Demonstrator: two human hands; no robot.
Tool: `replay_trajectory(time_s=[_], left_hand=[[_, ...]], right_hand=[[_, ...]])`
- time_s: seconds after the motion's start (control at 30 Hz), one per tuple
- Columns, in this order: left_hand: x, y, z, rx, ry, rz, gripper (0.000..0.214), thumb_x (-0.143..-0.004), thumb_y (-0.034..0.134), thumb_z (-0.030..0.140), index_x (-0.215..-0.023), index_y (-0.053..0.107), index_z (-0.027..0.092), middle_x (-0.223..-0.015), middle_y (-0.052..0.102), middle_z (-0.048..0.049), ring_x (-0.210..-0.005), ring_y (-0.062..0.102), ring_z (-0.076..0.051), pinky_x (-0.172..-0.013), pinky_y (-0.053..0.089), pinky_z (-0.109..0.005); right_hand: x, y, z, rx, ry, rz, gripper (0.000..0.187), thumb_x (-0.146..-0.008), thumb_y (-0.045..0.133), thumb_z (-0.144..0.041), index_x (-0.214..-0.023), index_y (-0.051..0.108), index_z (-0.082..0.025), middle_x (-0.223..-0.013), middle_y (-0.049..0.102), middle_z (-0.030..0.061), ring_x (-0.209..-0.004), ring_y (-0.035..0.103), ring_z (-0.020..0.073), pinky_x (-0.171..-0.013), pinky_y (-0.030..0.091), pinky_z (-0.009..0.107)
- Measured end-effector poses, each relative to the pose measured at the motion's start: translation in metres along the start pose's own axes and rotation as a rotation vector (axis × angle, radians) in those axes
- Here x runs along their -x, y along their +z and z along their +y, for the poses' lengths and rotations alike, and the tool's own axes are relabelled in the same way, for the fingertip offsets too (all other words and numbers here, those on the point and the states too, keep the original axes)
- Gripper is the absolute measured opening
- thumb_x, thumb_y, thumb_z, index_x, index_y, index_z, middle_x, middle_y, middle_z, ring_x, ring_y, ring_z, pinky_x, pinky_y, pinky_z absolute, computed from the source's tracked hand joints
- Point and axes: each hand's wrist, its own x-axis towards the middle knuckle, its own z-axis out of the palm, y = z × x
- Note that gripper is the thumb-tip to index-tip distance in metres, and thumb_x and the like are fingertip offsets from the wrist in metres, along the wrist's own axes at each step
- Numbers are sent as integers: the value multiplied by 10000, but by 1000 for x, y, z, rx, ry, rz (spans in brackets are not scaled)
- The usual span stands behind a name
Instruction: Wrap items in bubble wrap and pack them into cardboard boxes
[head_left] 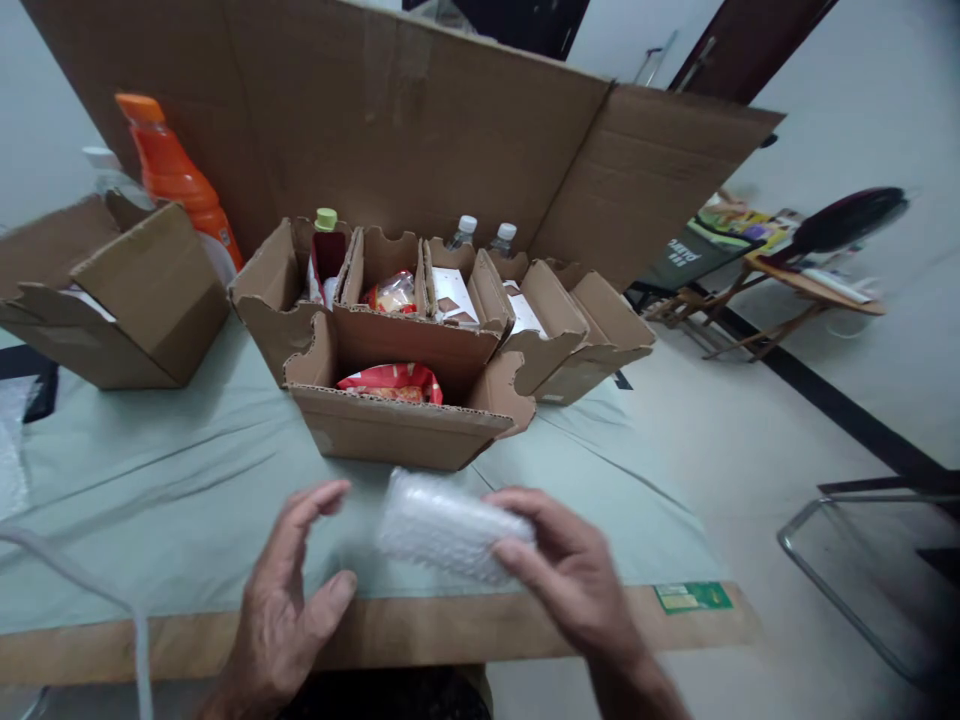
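Observation:
A small bundle in bubble wrap (442, 525) is pinched at its right end between the thumb and fingers of my right hand (562, 560). What the wrap encloses cannot be made out. My left hand (289, 590) is to the left of the bundle, thumb and fingers apart, holding nothing. Just beyond both hands stands an open cardboard box (397, 430) with a red food packet (394, 382) inside. The bundle is in front of this box, above the pale green cloth (217, 470), slightly blurred.
Behind stands a row of open cardboard boxes (555, 320) holding packets and cartons. A larger carton (157, 310) and an orange bottle (180, 180) are at the left. A tall cardboard panel (465, 130) closes off the back. A grey cable (90, 585) crosses the front left.

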Motion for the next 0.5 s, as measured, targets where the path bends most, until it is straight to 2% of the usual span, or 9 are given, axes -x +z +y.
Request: replay_trajectory(time_s=[0.07, 0.13, 0.17, 0.23, 0.3, 0.4, 0.43, 0.5], left_hand=[[-25, -5, 14, -330, 283, 175, 660, -877, 712, 262, -1494, 485, 323, -1518, 507, -98, -1406, 484, -343, -1166, 413, -559], [-52, -6, 27, -530, 437, 271, 793, -870, 716, 199, -1568, 367, 339, -1630, 361, -100, -1504, 357, -356, -1218, 338, -602], [-65, -5, 32, -584, 485, 285, 822, -867, 718, 180, -1581, 340, 335, -1654, 318, -105, -1527, 318, -364, -1225, 324, -614], [-82, -2, 37, -624, 536, 278, 780, -869, 708, 142, -1554, 378, 318, -1639, 338, -117, -1535, 305, -372, -1228, 314, -629], [-88, 1, 36, -606, 541, 288, 661, -871, 688, 96, -1462, 480, 305, -1555, 447, -118, -1503, 370, -365, -1222, 324, -635], [-84, 6, 27, -551, 516, 332, 547, -866, 669, 49, -1342, 546, 291, -1451, 537, -110, -1442, 463, -342, -1208, 350, -630], [-82, 7, 25, -540, 509, 340, 534, -864, 671, 46, -1324, 549, 287, -1439, 545, -111, -1430, 477, -340, -1201, 359, -629], [-78, 8, 21, -525, 492, 347, 529, -860, 676, 46, -1315, 543, 281, -1433, 550, -113, -1419, 489, -337, -1193, 372, -625]], right_hand=[[-27, -32, -16, 121, -118, 122, 190, -936, 713, -310, -1121, 735, -273, -1006, 779, 38, -840, 739, 198, -698, 597, 288], [-59, -56, -32, 319, -227, 232, 193, -932, 723, -319, -1119, 736, -274, -1008, 780, 36, -835, 732, 195, -714, 592, 305], [-76, -64, -40, 436, -273, 241, 192, -931, 720, -320, -1115, 737, -267, -1006, 780, 35, -827, 727, 194, -723, 587, 313], [-110, -69, -53, 679, -344, 143, 183, -934, 697, -308, -1102, 743, -251, -1006, 785, 36, -823, 722, 196, -729, 573, 323], [-141, -61, -59, 918, -364, -65, 136, -916, 690, -284, -1021, 761, -234, -961, 793, 43, -823, 722, 216, -707, 554, 329], [-174, -33, -51, 1193, -259, -350, 69, -839, 728, -212, -781, 759, -194, -795, 777, 78, -770, 725, 257, -663, 522, 338], [-181, -22, -43, 1219, -220, -402, 98, -819, 734, -192, -722, 747, -185, -758, 767, 91, -762, 730, 268, -663, 520, 344], [-193, 0, -23, 1147, -205, -378, 131, -791, 749, -165, -662, 731, -178, -725, 756, 114, -775, 743, 285, -688, 529, 359]])
